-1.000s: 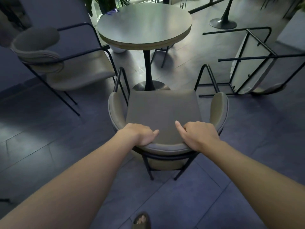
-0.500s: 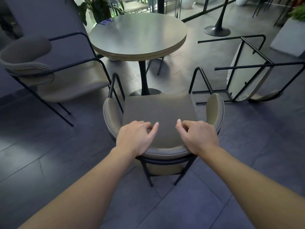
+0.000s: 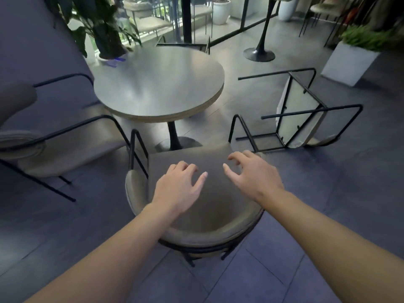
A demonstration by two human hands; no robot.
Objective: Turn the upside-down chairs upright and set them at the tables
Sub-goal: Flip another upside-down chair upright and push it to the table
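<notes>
An upright grey padded chair (image 3: 209, 206) with black metal legs stands right below me, its seat facing the round grey table (image 3: 159, 84). My left hand (image 3: 178, 189) and my right hand (image 3: 251, 176) hover over its seat with fingers spread, holding nothing. A second chair (image 3: 299, 114) lies overturned on the floor to the right of the table, with its black legs sticking out sideways. A third chair (image 3: 65, 145) stands upright at the table's left side.
A potted plant (image 3: 102, 25) stands behind the table by the dark wall. A white planter box (image 3: 347, 62) sits at the far right. Another table's pedestal base (image 3: 259, 54) and more chairs are further back. Dark floor tiles surround me.
Both hands have let go of the chair's backrest and lifted forward over the seat with fingers spread. My view has tilted upward, showing more of the room.
</notes>
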